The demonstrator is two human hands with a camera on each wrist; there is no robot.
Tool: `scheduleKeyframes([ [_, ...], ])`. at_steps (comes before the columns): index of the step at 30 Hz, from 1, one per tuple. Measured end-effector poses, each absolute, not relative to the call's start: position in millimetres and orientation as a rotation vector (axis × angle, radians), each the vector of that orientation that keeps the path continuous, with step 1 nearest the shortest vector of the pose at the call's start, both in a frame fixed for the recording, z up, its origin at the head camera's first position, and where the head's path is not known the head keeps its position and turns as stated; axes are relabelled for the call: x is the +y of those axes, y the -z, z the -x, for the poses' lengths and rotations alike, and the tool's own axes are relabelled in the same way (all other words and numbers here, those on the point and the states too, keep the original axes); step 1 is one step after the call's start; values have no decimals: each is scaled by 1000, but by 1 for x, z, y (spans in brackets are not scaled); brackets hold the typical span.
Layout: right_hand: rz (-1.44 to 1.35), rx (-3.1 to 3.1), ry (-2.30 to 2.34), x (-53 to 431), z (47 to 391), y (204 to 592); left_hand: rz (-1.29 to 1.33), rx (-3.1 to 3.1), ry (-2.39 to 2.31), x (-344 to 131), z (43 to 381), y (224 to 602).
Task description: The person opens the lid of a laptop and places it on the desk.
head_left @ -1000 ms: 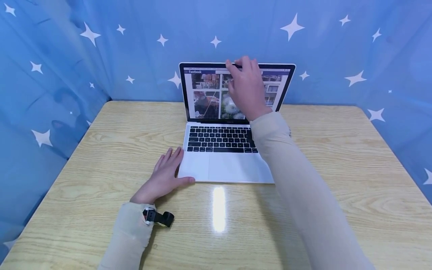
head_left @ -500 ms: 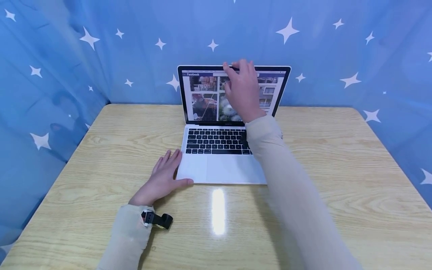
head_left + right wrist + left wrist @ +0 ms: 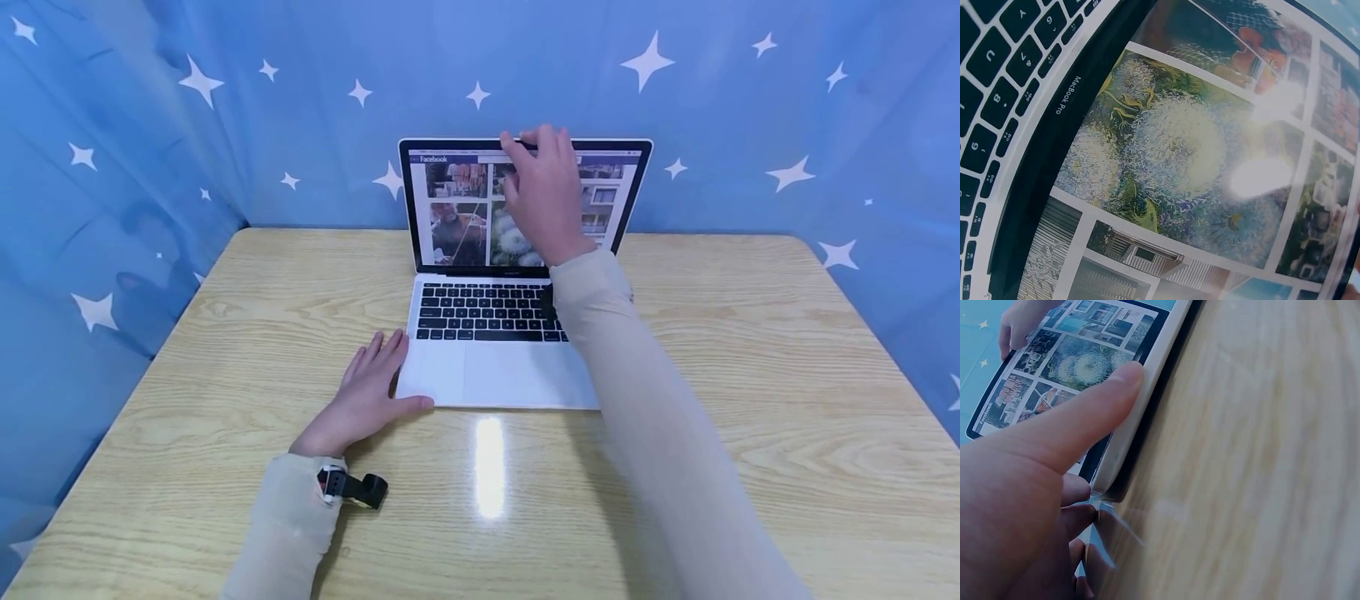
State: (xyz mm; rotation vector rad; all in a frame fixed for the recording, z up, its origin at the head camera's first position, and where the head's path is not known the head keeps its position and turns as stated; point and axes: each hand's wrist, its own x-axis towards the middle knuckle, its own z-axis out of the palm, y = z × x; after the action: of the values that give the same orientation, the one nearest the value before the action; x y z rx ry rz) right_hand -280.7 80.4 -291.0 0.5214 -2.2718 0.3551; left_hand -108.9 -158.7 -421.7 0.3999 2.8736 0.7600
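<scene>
An opened laptop (image 3: 502,371) stands on the wooden table, its lid raised and its screen (image 3: 457,212) showing a page of pictures. My right hand (image 3: 551,196) grips the top edge of the lid near its middle, thumb on the screen side. That forearm covers the right part of the keyboard (image 3: 480,312). At the front left corner of the base rests my left hand (image 3: 363,392), fingers stretched along the side and thumb lying on the front edge. In the left wrist view, the left thumb (image 3: 1104,403) lies straight along that edge. The right wrist view looks closely at the screen (image 3: 1179,150).
A pale wood table (image 3: 225,333) spreads around the laptop. Behind it and at both sides hangs a blue curtain (image 3: 300,125) with white stars. A black strap device (image 3: 356,487) sits on the left wrist and reaches over the tabletop.
The lid leans very slightly farther back, with my right hand still on its top edge and the right forearm a little more to the left. My left hand stays at the corner.
</scene>
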Motion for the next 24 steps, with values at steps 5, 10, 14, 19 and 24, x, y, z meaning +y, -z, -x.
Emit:
scheduleKeyframes([
  [5,-525,-2275,-352,80,283,290,-396,2875,-754,-159,110,421],
  [10,-527,-2289,-350,80,286,291,-392,2876,-759,-159,109,422],
  [14,-528,-2286,-358,79,287,290,-383,2881,-760,-159,109,422],
  [19,-526,-2281,-382,79,289,291,-380,2880,-748,-159,108,424],
  [24,-530,-2274,-387,79,291,291,-380,2875,-755,-159,107,425],
])
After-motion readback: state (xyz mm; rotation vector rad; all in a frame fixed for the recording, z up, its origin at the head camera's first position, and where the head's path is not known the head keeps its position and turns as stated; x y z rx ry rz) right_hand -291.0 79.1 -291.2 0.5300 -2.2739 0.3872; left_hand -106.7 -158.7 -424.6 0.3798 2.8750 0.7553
